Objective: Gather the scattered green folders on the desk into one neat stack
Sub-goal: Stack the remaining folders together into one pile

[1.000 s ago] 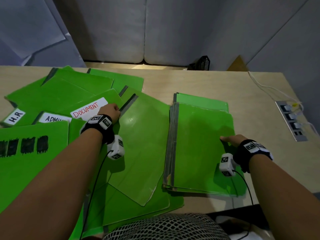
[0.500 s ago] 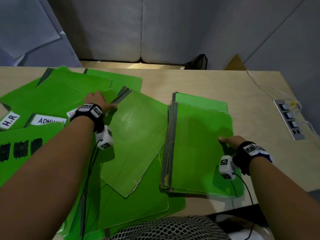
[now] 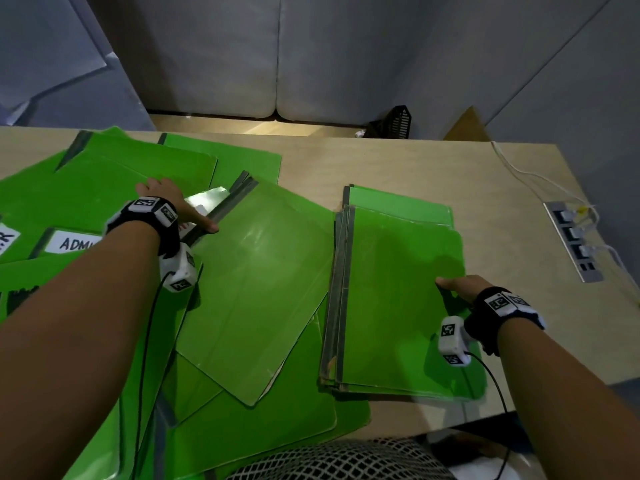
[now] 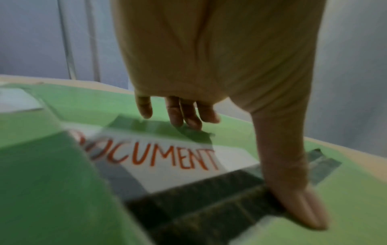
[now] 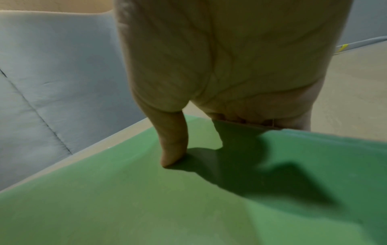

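Head view: left hand (image 3: 166, 199), fingers (image 4: 178, 114) flat and thumb on the dark spine (image 3: 235, 199), has dragged the loose folder (image 3: 256, 289) leftward, away from the stack (image 3: 398, 289) at the right of the desk (image 3: 381, 161), whose edge the right hand (image 3: 460, 285) still pinches; transfer not yet begun.

Left hand (image 3: 169, 199) rests on scattered green folders (image 3: 256, 289); right hand (image 3: 460, 287) holds the stack (image 3: 398, 299).

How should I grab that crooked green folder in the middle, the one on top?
Probably by its dark spine, from the left, where the left hand rests its thumb. The crooked folder lies flat on top of other folders, and that stiff edge is uncovered, so fingers could slip under and carry it to the stack.
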The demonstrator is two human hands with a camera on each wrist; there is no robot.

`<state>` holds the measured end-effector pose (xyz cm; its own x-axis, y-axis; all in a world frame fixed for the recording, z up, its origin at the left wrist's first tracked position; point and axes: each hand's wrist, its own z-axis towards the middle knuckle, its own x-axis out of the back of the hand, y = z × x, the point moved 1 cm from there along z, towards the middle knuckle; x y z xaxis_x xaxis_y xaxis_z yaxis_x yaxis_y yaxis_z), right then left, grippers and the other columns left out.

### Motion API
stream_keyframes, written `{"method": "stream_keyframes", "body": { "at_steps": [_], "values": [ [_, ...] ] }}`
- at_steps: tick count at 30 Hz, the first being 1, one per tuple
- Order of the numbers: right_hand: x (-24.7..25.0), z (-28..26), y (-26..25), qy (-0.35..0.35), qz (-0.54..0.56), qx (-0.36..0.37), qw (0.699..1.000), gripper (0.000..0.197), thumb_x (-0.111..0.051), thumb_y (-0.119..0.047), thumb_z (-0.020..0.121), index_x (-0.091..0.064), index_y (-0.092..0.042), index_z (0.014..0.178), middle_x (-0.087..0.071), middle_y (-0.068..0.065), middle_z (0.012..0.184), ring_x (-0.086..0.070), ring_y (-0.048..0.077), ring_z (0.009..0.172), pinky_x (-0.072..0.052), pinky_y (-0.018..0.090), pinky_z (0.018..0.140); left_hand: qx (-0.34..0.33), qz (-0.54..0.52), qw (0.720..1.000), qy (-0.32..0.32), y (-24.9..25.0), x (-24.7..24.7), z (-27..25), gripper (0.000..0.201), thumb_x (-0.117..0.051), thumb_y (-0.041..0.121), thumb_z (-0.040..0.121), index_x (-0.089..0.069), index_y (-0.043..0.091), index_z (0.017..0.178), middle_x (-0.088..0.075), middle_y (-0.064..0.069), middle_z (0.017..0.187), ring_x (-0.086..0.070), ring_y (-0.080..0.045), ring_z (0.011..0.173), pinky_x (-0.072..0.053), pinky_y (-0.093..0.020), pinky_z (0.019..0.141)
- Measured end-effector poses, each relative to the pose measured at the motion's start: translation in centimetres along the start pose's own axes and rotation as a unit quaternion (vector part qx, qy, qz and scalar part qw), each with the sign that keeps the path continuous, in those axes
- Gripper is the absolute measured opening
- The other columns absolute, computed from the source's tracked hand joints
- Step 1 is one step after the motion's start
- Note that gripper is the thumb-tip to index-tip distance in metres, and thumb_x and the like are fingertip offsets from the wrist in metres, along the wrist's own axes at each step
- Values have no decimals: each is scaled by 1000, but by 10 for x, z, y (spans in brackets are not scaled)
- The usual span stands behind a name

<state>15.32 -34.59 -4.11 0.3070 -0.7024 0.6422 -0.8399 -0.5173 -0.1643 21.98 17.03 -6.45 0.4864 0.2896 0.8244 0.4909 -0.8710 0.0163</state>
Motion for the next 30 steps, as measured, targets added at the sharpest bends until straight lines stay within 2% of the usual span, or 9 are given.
{"method": "stream_keyframes", "body": {
  "at_steps": [2, 5, 9, 12, 14, 18, 23, 27, 30],
  "values": [
    [-1, -1, -1, 0, 1, -4, 1000, 67, -65, -35, 90, -42, 11, 134, -47, 29, 137, -49, 43, 121, -39, 45, 90, -23, -47, 999, -5, 9, 3, -15, 107, -77, 63, 22, -62, -8, 101, -67, -22, 102, -63, -33, 86, -50, -33, 70],
    [-2, -4, -2, 3, 8, 1, 1000, 65, -64, -34, 91, -43, 12, 133, -49, 29, 135, -50, 43, 119, -40, 46, 91, -5, -145, 989, 7, 14, 1, -25, 106, -94, 34, 44, -42, -4, 129, -57, -22, 123, -57, -42, 111, -51, -47, 87],
    [-5, -4, -1, 10, 21, 7, 1000, 62, -62, -33, 92, -44, 12, 132, -51, 28, 133, -54, 40, 111, -40, 44, 90, -23, -157, 987, -18, 16, 4, -36, 78, -87, 30, 63, -55, -5, 125, -59, -23, 127, -57, -38, 110, -48, -44, 93],
    [-5, -5, 0, 10, 32, 13, 999, 56, -61, -32, 93, -49, 13, 124, -58, 24, 121, -59, 36, 95, -42, 46, 96, -60, -191, 980, -16, 22, 11, -47, 75, -79, 20, 76, -44, -2, 138, -47, -21, 142, -48, -39, 127, -39, -48, 104],
    [-4, -7, 1, 6, 35, 20, 999, 48, -60, -31, 94, -51, 11, 115, -57, 17, 106, -60, 35, 99, -41, 47, 99, -89, -204, 975, 10, 27, 22, -56, 68, -76, 17, 79, -45, 1, 138, -48, -21, 141, -50, -39, 124, -41, -46, 101],
    [-3, -8, 3, 8, 26, 36, 999, 53, -62, -34, 92, -51, 9, 120, -56, 13, 78, -54, 29, 69, -43, 43, 82, -157, -152, 971, 93, 46, 56, -73, 55, -76, 20, 80, -54, 4, 127, -56, -22, 130, -55, -37, 115, -45, -39, 92],
    [-3, 1, 11, 11, 16, 37, 999, 60, -64, -37, 90, -50, 7, 127, -60, 24, 111, -58, 38, 95, -46, 46, 91, -218, -93, 957, 165, 87, 95, -102, 40, -70, 19, 83, -58, 10, 120, -59, -19, 125, -56, -35, 114, -46, -38, 90],
    [-2, 5, 20, 3, 3, 34, 999, 57, -63, -35, 91, -52, 7, 128, -56, 26, 120, -54, 36, 97, -45, 43, 93, -245, -47, 947, 201, 114, 113, -125, 29, -64, 15, 86, -59, 13, 115, -61, -16, 120, -58, -34, 111, -45, -39, 87],
    [-1, 5, 23, 7, -8, 42, 999, 63, -64, -38, 90, -48, 6, 134, -49, 25, 139, -53, 39, 117, -43, 44, 101, -262, -20, 932, 248, 127, 129, -143, 25, -59, 14, 89, -59, 15, 114, -63, -15, 117, -58, -35, 110, -43, -42, 92]
  ]
}}
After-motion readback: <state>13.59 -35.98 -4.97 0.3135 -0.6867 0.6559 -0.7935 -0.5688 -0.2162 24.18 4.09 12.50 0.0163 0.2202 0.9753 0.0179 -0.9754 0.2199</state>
